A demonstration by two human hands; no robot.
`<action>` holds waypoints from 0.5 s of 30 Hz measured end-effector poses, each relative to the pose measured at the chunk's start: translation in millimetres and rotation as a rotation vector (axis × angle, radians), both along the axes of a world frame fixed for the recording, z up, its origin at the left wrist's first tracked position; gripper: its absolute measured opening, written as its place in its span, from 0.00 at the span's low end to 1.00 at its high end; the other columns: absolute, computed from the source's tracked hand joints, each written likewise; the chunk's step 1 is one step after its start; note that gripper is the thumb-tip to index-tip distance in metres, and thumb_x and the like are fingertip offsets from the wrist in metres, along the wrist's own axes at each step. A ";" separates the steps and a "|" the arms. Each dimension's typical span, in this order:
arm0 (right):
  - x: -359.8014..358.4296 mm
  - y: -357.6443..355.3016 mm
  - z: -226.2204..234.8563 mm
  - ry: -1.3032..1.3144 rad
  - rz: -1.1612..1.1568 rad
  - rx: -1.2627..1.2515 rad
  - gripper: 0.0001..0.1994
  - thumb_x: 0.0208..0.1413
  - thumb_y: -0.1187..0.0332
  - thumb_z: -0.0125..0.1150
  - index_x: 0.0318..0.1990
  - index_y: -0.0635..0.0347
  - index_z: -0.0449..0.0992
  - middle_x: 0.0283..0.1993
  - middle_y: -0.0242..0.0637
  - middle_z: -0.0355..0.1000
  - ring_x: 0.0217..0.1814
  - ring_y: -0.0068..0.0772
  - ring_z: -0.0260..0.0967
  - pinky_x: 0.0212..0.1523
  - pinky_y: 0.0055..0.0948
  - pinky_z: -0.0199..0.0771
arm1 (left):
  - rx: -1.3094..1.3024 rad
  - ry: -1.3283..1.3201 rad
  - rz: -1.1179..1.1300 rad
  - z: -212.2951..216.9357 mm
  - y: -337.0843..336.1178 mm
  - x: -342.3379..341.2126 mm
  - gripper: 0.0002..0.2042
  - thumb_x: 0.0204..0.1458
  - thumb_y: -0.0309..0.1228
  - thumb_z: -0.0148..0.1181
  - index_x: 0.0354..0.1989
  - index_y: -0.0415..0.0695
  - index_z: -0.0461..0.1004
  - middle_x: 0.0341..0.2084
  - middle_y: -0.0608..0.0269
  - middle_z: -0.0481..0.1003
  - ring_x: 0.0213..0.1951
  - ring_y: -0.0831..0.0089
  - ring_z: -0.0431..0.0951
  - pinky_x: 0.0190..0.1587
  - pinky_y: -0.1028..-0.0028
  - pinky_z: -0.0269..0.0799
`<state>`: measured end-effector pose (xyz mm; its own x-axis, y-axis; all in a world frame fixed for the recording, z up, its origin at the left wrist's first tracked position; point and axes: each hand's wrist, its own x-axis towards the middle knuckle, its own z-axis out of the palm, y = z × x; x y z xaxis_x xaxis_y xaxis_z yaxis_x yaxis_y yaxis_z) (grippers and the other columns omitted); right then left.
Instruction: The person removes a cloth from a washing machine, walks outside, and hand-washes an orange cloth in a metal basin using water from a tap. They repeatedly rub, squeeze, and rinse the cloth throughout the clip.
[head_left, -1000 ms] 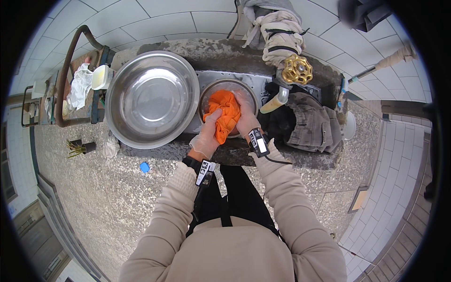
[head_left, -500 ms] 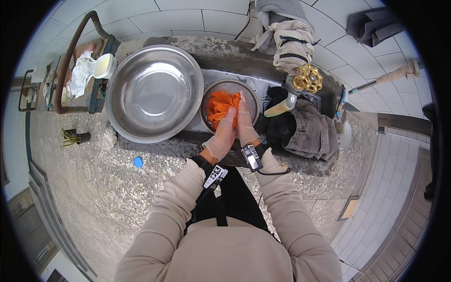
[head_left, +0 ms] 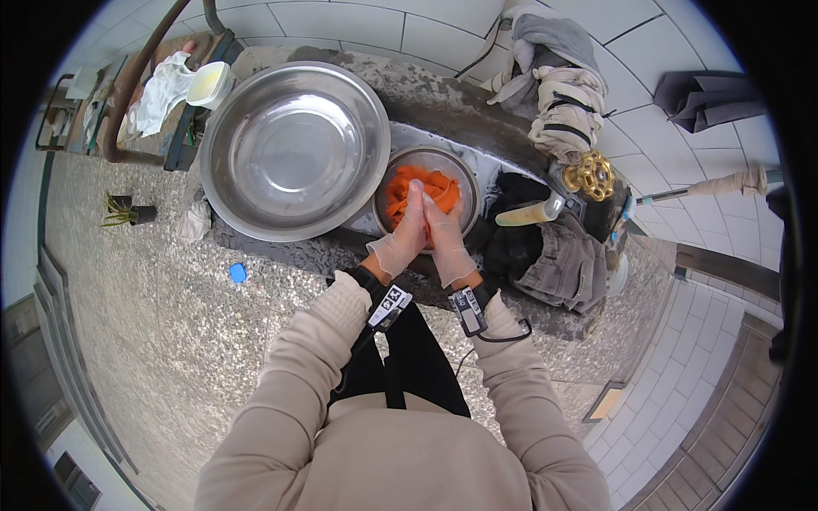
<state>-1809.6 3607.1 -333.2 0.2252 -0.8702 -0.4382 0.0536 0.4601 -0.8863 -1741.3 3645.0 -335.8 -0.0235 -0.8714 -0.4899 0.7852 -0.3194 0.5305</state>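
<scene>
An orange cloth [head_left: 419, 188] lies in a small round metal bowl [head_left: 460, 175] set in a stone wash trough. My left hand [head_left: 404, 236] and my right hand [head_left: 443, 235], both in thin clear gloves, are pressed side by side over the bowl, fingers reaching down into the cloth. A big empty steel basin [head_left: 294, 150] sits just left of the bowl. A brass tap [head_left: 590, 174] with a pale spout [head_left: 530, 213] stands to the right.
Dark and grey wet clothes [head_left: 562, 255] are heaped right of the bowl; more garments [head_left: 558, 94] hang on the tiled wall. A white tub [head_left: 210, 83] and rag lie far left. A blue cap [head_left: 238, 272] and small potted plant [head_left: 128, 210] sit on the speckled floor.
The cloth, held bunched above the bowl a second ago, is now down inside it, and both hands have come together flat over it. The view has drifted toward the trough.
</scene>
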 end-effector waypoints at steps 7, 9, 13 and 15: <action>-14.3 11.3 -18.2 0.135 0.085 -0.374 0.46 0.40 0.68 0.67 0.63 0.63 0.40 0.61 0.46 0.43 0.65 0.38 0.41 0.61 0.30 0.49 | -0.086 0.412 0.148 18.3 -5.2 6.6 0.33 0.55 0.58 0.26 0.58 0.42 0.54 0.53 0.56 0.62 0.55 0.63 0.62 0.58 0.67 0.55; -18.1 6.5 -9.7 0.058 0.117 -0.233 0.45 0.41 0.70 0.66 0.63 0.60 0.40 0.61 0.44 0.46 0.64 0.38 0.45 0.60 0.30 0.51 | -0.077 0.337 0.132 17.6 -5.9 5.7 0.32 0.55 0.57 0.26 0.57 0.42 0.55 0.53 0.56 0.62 0.55 0.64 0.62 0.58 0.68 0.55; -22.4 0.2 15.1 -0.181 0.156 0.106 0.36 0.48 0.77 0.56 0.63 0.58 0.43 0.58 0.38 0.56 0.57 0.33 0.58 0.57 0.31 0.59 | -0.081 0.172 0.094 5.2 -5.6 2.5 0.31 0.56 0.56 0.26 0.57 0.42 0.55 0.53 0.57 0.61 0.55 0.66 0.61 0.59 0.69 0.54; -22.2 -4.4 24.3 -0.342 0.157 0.260 0.34 0.45 0.75 0.60 0.60 0.57 0.49 0.53 0.36 0.60 0.54 0.31 0.61 0.54 0.30 0.61 | -0.119 0.119 0.052 -3.7 -5.8 2.1 0.31 0.57 0.55 0.25 0.58 0.41 0.54 0.54 0.57 0.60 0.56 0.66 0.61 0.59 0.69 0.54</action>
